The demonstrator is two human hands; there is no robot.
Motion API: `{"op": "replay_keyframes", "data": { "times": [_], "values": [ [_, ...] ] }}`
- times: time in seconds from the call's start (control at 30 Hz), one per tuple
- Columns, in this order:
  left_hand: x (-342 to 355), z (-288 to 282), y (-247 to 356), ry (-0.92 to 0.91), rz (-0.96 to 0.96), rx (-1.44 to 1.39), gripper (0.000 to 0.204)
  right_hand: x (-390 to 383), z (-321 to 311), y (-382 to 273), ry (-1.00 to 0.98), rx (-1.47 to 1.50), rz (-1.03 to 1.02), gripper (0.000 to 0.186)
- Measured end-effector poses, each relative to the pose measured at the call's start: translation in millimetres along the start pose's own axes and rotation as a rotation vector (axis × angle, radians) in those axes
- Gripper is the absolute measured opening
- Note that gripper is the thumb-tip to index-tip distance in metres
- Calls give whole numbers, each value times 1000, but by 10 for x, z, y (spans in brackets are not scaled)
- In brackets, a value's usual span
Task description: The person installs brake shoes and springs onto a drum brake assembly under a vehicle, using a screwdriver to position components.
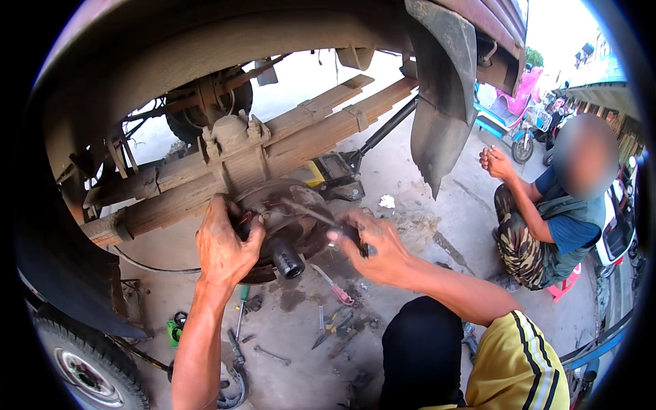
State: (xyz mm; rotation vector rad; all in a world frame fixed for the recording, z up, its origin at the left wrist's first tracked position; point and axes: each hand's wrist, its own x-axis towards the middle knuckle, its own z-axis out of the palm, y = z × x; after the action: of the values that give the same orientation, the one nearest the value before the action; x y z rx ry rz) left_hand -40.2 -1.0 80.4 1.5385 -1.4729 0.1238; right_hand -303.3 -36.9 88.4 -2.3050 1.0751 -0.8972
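In front of me is a dark, greasy brake assembly [311, 198] on the axle end, below the leaf springs [294, 158]. A black cylindrical axle stub [285, 258] sticks out of it toward me. My left hand [229, 246] is closed around the assembly's left side, with its thumb near a small reddish part. From the right, my right hand [372, 249] grips what looks like a screwdriver [311, 212]. Its metal shaft slants up and left across the brake assembly, and its tip reaches close to my left hand. My right fingers are slightly blurred and hide most of the handle.
Below lie a red-handled tool [342, 294], a green-handled screwdriver [242, 304], pliers [335, 321] and a wrench [272, 354]. A jack [335, 174] stands behind the axle. A mudflap [443, 130] hangs at right; a person [547, 219] squats beyond. A tyre [85, 362] is lower left.
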Motion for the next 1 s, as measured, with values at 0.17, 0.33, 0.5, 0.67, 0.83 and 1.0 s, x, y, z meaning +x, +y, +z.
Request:
{"op": "replay_keyframes", "data": {
  "times": [0.17,0.33,0.5,0.67,0.83,1.0],
  "values": [
    [-23,8,-49,-20,1,5,30,411,279,414,163,106,-205,42],
    [-38,-6,6,-64,-55,-65,28,688,433,684,160,85,-492,55],
    [-38,-5,-18,-67,-47,-58,30,850,394,773,148,144,-682,57],
    [-53,42,-104,1,-40,-120,28,879,437,791,73,311,-565,52],
    [-42,43,-165,3,-2,-81,29,875,526,901,169,508,-614,43],
    [-94,-58,-275,5,1,-91,34,951,697,915,217,575,-662,39]
  ]
}}
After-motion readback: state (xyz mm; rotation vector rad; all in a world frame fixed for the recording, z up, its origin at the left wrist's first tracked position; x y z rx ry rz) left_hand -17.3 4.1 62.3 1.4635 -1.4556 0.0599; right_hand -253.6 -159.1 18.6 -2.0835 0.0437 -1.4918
